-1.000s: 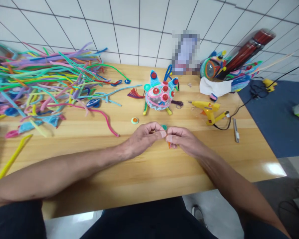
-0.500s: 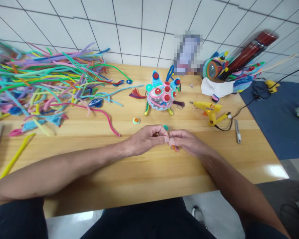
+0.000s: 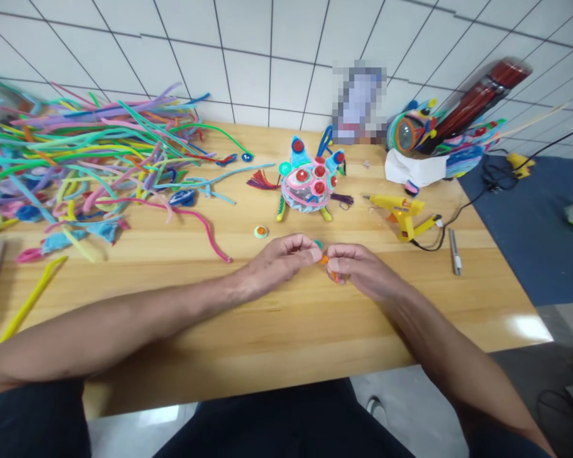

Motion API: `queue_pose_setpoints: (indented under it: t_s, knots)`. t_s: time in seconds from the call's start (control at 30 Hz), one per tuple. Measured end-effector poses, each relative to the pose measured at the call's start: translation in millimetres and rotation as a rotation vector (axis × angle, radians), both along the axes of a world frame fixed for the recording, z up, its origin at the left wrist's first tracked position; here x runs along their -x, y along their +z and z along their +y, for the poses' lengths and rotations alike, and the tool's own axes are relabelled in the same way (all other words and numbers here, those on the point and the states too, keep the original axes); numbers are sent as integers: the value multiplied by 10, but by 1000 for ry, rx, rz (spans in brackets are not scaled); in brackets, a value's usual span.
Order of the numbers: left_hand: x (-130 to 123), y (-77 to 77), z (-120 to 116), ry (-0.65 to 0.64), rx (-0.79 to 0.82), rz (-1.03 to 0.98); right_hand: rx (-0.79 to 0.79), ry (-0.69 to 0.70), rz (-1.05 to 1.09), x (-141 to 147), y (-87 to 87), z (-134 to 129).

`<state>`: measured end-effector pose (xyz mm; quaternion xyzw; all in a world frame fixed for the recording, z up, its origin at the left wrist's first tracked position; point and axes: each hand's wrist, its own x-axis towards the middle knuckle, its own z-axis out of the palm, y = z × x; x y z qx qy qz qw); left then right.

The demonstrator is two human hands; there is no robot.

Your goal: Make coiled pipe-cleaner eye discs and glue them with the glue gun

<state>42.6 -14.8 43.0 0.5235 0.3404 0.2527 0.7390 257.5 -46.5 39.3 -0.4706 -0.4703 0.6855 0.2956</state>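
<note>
My left hand (image 3: 286,259) and my right hand (image 3: 361,270) are close together over the middle of the wooden table (image 3: 277,343). Both pinch a small orange pipe cleaner (image 3: 324,259), which shows between the fingertips; its lower end sticks out under my right fingers. Just behind the fingertips is a small green disc (image 3: 318,244), partly hidden. A round orange and green piece (image 3: 261,231) lies to the left. Beyond my hands stands a colourful creature figure (image 3: 310,181) with red round eyes, blue ears and tassels.
A big pile of pipe cleaners (image 3: 90,152) covers the back left. At the right are a yellow glue gun (image 3: 401,207) with a cord, a cutter (image 3: 455,252), white paper (image 3: 413,168) and a dark red flask (image 3: 487,95). A tiled wall rises behind.
My fingertips have moved slightly apart, and more of the orange pipe cleaner shows between them. The things on the table have not moved.
</note>
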Motion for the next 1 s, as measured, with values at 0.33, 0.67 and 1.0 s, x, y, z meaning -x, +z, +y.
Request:
queue_pose_setpoints:
  t_s: [0.33,0.67,1.0]
  knots:
    - [20,25,-46,-84,-103,24,-26,106,-36,19,-5,0]
    - [-24,-108,-145,9,62,-47,-21,77,-14,55,-56,-19]
    - [35,-28,-16,-130,-165,1,11,158,-35,-47,27,-5]
